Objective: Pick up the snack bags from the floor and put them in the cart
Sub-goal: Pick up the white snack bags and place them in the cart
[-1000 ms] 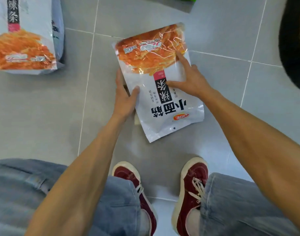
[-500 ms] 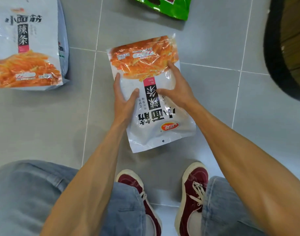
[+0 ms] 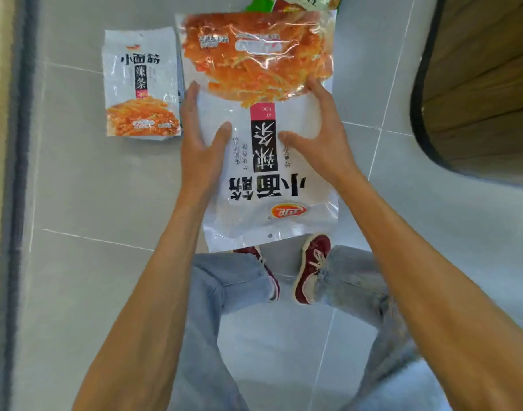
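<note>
1. Rising off the floor (image 3: 76,185) since the earlier frame, the snack bag (image 3: 269,137) is now hanging above the red shoes (image 3: 310,271) at frame centre.
2. Both hands are gripping it: the left hand (image 3: 200,152) and right hand (image 3: 319,143) are clamping its side edges, thumbs pressing on the front, remaining fingers hidden behind.
3. A second bag (image 3: 141,84) is lying on the floor at upper left; a green bag (image 3: 260,2) is showing at the top edge.
4. Current step: lifting. The next move is likely calling for carrying toward the cart, which is not identifiable here.
</note>
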The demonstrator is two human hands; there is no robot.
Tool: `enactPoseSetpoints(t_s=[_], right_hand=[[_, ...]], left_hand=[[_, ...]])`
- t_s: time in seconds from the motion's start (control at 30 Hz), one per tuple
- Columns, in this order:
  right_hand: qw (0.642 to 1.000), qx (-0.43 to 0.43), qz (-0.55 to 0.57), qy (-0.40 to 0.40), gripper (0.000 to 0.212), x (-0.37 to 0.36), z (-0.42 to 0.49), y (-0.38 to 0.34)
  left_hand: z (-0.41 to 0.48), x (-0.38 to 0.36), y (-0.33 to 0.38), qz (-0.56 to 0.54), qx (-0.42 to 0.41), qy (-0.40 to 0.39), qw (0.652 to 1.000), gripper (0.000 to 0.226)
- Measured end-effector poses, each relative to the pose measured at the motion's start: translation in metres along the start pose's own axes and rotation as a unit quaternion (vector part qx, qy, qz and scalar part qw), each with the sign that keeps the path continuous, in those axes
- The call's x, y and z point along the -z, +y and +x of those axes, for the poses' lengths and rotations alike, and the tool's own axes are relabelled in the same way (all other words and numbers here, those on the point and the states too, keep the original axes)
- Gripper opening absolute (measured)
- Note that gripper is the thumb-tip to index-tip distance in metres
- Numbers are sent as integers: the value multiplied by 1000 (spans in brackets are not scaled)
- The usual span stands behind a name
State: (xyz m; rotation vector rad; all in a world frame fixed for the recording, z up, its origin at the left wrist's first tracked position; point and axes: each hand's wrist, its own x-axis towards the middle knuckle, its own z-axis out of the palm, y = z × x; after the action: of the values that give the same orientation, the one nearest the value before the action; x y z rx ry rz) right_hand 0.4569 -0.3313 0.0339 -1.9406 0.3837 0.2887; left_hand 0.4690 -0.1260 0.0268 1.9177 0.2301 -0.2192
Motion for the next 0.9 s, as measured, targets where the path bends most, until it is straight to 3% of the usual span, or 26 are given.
enactPoseSetpoints(t_s=[0.4,0.53,0.7,0.9], right_hand=[[994,82,-11,-65,80,107,-152,-241],[985,122,-6,-120,77,137,-192,-301],[958,196,-36,-207,77,144,-238,-342],[895,277,-73,-343,74,128,-292,-372]], left_hand=[[-170,102,257,-90,32,163,982,68],[-233,124,321,-97,31,232,967,67],[-307,136,357,-95,27,327,940,66],[-403,135,364,-132,64,468,871,66]])
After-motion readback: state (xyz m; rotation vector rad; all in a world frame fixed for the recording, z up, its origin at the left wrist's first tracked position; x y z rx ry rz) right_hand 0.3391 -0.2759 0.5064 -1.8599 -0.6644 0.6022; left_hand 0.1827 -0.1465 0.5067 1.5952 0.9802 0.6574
